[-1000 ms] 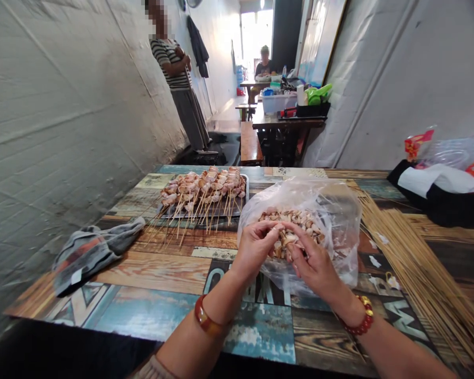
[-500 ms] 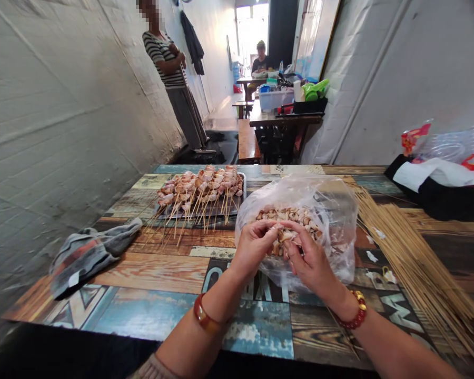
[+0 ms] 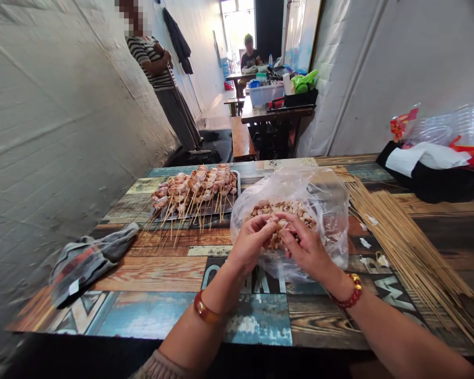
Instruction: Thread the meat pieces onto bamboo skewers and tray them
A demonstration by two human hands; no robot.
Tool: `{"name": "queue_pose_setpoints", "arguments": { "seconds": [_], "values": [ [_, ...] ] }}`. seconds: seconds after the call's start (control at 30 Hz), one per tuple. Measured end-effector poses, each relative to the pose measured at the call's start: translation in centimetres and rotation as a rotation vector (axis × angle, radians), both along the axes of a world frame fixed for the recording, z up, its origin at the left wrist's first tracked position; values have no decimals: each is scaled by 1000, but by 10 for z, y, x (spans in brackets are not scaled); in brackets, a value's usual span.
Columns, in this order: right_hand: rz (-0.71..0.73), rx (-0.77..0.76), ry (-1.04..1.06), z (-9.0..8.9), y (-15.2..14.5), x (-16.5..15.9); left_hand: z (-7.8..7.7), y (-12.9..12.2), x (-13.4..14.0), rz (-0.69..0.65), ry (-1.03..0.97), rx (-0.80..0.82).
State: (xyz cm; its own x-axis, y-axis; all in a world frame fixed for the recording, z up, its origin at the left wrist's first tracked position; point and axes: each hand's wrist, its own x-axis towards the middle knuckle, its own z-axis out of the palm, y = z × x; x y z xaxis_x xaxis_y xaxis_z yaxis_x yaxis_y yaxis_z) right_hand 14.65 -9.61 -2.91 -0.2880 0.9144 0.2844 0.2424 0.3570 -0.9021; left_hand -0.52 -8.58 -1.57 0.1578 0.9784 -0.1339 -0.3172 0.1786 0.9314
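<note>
Over a clear plastic bag (image 3: 335, 210), my left hand (image 3: 253, 237) and my right hand (image 3: 302, 239) meet at the fingertips. Both are closed in a pinch around a small pale piece (image 3: 281, 224), partly hidden by the fingers. Many similar small pieces (image 3: 296, 208), whitish with brown edges, fill the opened bag; I cannot tell their exact kind. To the left of the bag, meat skewers (image 3: 197, 184) lie piled on a metal tray (image 3: 238, 184), their bare stick ends pointing toward me.
Loose bamboo skewers (image 3: 403, 252) are spread at the right, with white scraps (image 3: 365, 242) beside them. A grey cloth (image 3: 90, 258) lies on the left of the table (image 3: 150, 271). Black fabric (image 3: 430, 184) and plastic packaging sit far right. One person (image 3: 158, 79) stands beyond; another sits farther back.
The view has shifted slightly, so the scene sits a little higher and to the left. My hands stay together over the bag, with their fingers only slightly moved.
</note>
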Motion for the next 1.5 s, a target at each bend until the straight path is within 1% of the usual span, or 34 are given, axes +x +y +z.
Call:
{"name": "queue_pose_setpoints", "arguments": {
  "seconds": [0.1,0.27,0.37,0.47,0.53,0.6,0.7,0.77,0.87,0.93,1.0,1.03,1.1,1.17,1.23,1.33,1.4,1.5],
  "values": [
    [50,-69,52,-2,0,-1,-3,3,-3,28,-17,-37],
    [106,-289,180,-5,2,-4,-5,10,-8,146,-120,6],
    [126,-393,171,-8,3,-5,-4,13,-11,192,-204,19],
    [158,-449,132,-11,2,-5,-3,16,-14,272,-254,36],
    [172,-433,68,-12,2,-5,-4,18,-16,330,-281,45],
    [148,-358,-20,-12,1,-4,-5,19,-18,356,-312,49],
    [60,-197,-97,-10,0,-5,-5,19,-17,306,-360,49],
    [12,-144,-74,-10,1,-6,-3,17,-14,249,-394,27],
    [-17,-159,30,-10,3,-7,-2,13,-9,157,-391,-28],
    [-20,-198,92,-10,4,-8,-2,9,-5,60,-350,-57],
    [-12,-243,122,-12,5,-9,-4,6,-1,-16,-319,-68],
    [-10,-262,126,-13,5,-9,-4,5,0,-34,-306,-64],
    [1,-290,110,-14,5,-9,-5,4,1,-26,-270,-40],
    [8,-286,59,-15,3,-10,-4,4,0,13,-223,-10],
    [11,-235,-25,-15,0,-11,-4,5,-2,76,-204,6],
    [2,-104,-113,-15,-3,-13,-4,6,-4,146,-244,4],
    [-6,-42,-118,-15,-4,-15,-4,6,-3,118,-276,-18],
    [-27,-3,-111,-18,-3,-17,-6,3,1,24,-299,-66]
  ]
}}
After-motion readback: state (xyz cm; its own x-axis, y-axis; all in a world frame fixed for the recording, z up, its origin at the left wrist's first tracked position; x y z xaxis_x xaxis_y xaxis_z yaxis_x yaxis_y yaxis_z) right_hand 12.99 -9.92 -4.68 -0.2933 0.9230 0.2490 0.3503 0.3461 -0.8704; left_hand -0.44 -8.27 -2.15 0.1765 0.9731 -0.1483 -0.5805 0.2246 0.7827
